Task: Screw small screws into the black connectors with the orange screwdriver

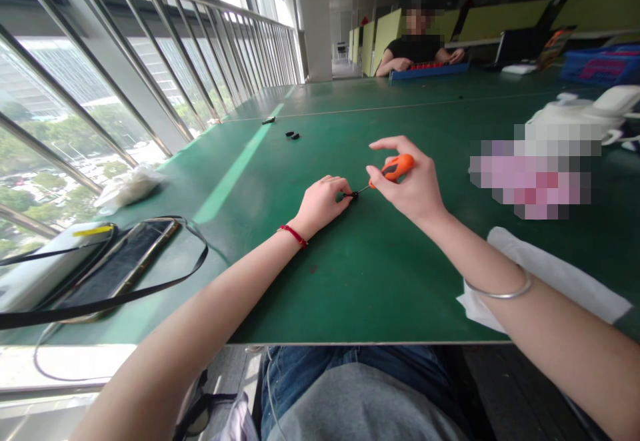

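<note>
My right hand (413, 184) holds a screwdriver (399, 167) with an orange and black handle, the thumb on one side and the index finger stretched out above it. Its thin shaft points left and down, and the tip meets a small black part (355, 195) on the table. Between the fingertips of my left hand (325, 202) that black part is pinched low against the green surface. Its exact kind is too small to make out, and the fingers hide some of it. Two small black pieces (293, 135) lie farther off, and another black piece (269, 121) rests behind them.
On the green table (300, 294) a phone (120, 271) and black strap lie at left, near a plastic bag (127, 187). White paper (555, 281) sits under my right forearm. A partly blurred white object (570, 117) stands at right. Across the table sits a person (417, 47) with a blue tray (430, 72).
</note>
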The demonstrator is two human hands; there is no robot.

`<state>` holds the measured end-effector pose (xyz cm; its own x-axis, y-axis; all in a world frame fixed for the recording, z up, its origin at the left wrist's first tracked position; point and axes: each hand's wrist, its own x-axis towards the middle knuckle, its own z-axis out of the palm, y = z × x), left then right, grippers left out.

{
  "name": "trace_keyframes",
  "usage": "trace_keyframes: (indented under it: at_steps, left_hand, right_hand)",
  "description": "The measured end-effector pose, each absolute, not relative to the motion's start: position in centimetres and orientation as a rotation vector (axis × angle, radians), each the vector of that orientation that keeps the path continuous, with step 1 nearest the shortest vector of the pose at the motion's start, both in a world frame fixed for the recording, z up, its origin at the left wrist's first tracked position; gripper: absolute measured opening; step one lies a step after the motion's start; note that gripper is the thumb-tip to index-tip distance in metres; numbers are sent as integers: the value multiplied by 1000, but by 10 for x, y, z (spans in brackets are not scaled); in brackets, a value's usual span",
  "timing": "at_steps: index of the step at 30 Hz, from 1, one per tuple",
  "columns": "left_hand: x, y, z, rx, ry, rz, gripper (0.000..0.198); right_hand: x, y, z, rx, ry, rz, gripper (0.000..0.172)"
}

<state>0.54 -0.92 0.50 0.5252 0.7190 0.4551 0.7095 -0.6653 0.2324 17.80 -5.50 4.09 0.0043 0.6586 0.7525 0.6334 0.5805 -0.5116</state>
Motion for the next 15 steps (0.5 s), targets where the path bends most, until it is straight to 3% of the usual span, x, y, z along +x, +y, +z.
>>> trace_keyframes:
  at_steps: [3, 5, 9, 15]
  left_hand:
    - [5, -9, 5, 2730, 1282, 819, 9]
    - [6, -10, 5, 2734, 1279, 820, 9]
    - [6, -10, 6, 2747, 1274, 808, 9]
    - [6, -10, 6, 2759, 1275, 816, 9]
  right_hand:
    - [178, -55, 40, -1056, -1652, -20, 44]
    - [178, -55, 41, -1078, -1656, -1, 42]
    - [178, -56, 41, -1141, -1679, 44, 21]
    - [176, -55, 39, -1086, -1630, -12, 47]
